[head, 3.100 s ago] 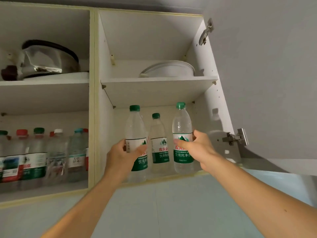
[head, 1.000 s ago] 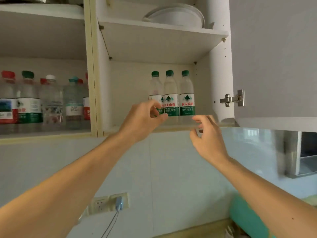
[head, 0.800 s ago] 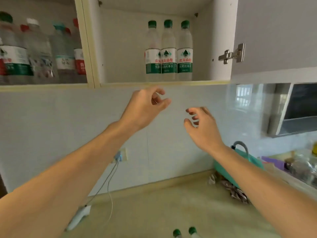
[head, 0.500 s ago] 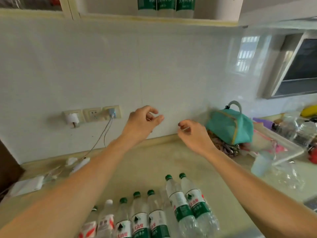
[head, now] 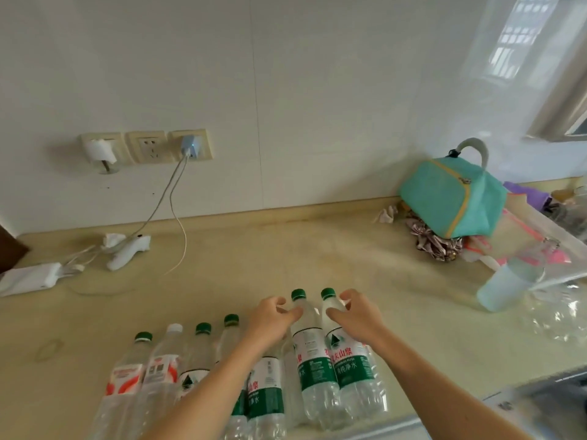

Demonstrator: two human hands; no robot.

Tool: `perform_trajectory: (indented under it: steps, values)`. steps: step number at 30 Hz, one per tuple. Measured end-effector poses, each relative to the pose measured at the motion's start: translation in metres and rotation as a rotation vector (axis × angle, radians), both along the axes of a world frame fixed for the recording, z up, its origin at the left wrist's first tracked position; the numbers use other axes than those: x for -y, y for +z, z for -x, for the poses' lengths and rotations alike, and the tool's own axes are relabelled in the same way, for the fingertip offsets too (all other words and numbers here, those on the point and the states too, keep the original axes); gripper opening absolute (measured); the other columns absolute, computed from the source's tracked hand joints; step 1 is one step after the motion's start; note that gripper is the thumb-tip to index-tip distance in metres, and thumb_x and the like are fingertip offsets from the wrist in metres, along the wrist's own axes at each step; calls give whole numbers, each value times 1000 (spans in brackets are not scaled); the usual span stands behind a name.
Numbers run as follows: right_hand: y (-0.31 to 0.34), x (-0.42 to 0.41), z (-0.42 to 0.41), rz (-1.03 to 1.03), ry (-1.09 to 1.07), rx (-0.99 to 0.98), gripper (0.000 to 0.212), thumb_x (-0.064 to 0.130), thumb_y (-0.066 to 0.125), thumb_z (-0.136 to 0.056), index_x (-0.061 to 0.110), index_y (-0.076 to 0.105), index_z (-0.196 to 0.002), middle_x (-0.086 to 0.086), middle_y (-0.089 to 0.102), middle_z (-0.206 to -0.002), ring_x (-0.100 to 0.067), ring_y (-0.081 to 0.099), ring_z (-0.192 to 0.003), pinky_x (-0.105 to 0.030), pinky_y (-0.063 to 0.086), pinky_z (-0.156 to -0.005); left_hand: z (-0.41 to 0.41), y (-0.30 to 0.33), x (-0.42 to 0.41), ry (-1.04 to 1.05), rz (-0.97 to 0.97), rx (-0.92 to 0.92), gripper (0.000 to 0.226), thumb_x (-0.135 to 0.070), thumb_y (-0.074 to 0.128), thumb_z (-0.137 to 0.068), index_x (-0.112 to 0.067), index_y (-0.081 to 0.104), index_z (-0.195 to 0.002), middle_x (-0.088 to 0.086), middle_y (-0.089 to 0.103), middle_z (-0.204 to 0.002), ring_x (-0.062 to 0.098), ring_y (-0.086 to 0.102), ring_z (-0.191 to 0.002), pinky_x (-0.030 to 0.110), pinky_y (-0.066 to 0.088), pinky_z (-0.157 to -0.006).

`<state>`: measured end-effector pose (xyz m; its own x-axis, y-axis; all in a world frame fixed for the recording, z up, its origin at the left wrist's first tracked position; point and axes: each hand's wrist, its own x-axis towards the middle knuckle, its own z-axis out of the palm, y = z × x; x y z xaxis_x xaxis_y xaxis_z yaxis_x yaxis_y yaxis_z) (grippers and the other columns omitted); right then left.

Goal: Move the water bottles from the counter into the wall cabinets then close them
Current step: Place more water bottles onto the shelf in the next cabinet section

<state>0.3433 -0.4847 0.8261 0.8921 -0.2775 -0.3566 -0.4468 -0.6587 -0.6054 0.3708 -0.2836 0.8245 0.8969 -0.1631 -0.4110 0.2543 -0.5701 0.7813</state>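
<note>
Several clear water bottles stand in a row near the front edge of the beige counter [head: 286,249]. Most have green caps and green labels; one has a white cap and a red label [head: 160,369]. My left hand [head: 270,322] reaches the neck of a green-capped bottle [head: 313,354], its thumb touching it with the fingers apart. My right hand [head: 359,315] curls loosely around the neck of the neighbouring bottle [head: 349,360]. Neither bottle is lifted. The wall cabinets are out of view.
A teal bag [head: 444,198] lies at the back right over crumpled cloth. A pale plastic cup [head: 505,287] and clear plastic packaging sit on the right. Chargers and cables [head: 127,249] run from the wall sockets [head: 146,147] at the back left.
My view dropped from the open cabinet, where three bottles now stand, to the counter. Both empty hands came down and now reach the two rightmost bottles.
</note>
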Motion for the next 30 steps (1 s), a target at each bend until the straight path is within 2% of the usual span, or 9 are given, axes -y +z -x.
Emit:
perform_trajectory:
  steps: [3, 5, 9, 14, 18, 20, 24, 27, 30]
  values:
    - [-14, 4, -7, 2, 19, -73, 71, 55, 68, -84, 18, 49, -140, -3, 63, -126, -15, 65, -90, -24, 47, -62, -5, -12, 18, 44, -21, -20, 77, -56, 66, -90, -17, 41, -151, 2, 60, -137, 20, 64, -111, 41, 53, -98]
    - [-16, 6, -14, 4, 43, -94, 69, 57, 69, -82, 17, 53, -135, 1, 66, -114, -12, 63, -83, -23, 46, -59, -9, -12, 27, 75, 5, -32, 74, -53, 67, -90, -15, 43, -149, 3, 59, -138, 17, 60, -110, 32, 50, -89]
    - [-13, 7, -27, -63, 74, -173, 42, 48, 74, -80, 17, 61, -106, 2, 67, -89, -13, 67, -74, -30, 56, -59, -14, -13, 36, 139, 104, -63, 29, -45, 70, -89, -31, 56, -111, -17, 60, -98, 0, 56, -82, 18, 38, -61]
    - [-1, 16, -34, -239, 91, -241, 32, 39, 75, -82, 14, 66, -100, -8, 73, -95, -18, 71, -75, -30, 57, -62, -24, -20, 38, 242, 300, -224, 21, -24, 73, -89, -12, 69, -106, 14, 75, -106, 22, 69, -90, 38, 56, -85]
    - [8, 24, -37, -425, 87, -247, 21, 29, 75, -87, 12, 71, -99, -4, 76, -87, -14, 75, -68, -26, 57, -53, -37, -15, 29, 264, 447, -329, 16, -10, 72, -92, -2, 72, -106, 13, 78, -96, 25, 72, -84, 33, 59, -77]
    - [14, 28, -42, -480, 80, -220, 21, 26, 76, -87, 9, 71, -99, -3, 78, -86, -13, 76, -70, -28, 59, -56, -47, -6, 25, 264, 465, -251, 17, -12, 71, -92, -5, 72, -107, 6, 79, -95, 24, 76, -91, 38, 61, -86]
    - [40, 34, -70, -458, 65, -55, 26, 28, 78, -86, 6, 68, -94, -10, 74, -90, -26, 74, -80, -41, 63, -69, -76, 30, 12, 299, 454, -8, 28, -18, 73, -90, -12, 70, -118, -1, 78, -101, 17, 75, -94, 25, 59, -78]
    - [63, 33, -91, -443, 37, 147, 29, 31, 80, -83, 5, 68, -89, -18, 69, -87, -39, 69, -81, -48, 60, -79, -98, 61, 4, 312, 412, 217, 26, -22, 74, -91, -25, 70, -116, -8, 73, -110, 8, 67, -104, 28, 53, -92]
    - [74, 25, -102, -423, -14, 395, 26, 35, 81, -82, 19, 72, -100, 0, 73, -99, -23, 70, -91, -42, 60, -81, -106, 74, 4, 309, 353, 446, 28, -19, 76, -89, -32, 68, -112, -21, 68, -111, -10, 56, -109, 15, 44, -92]
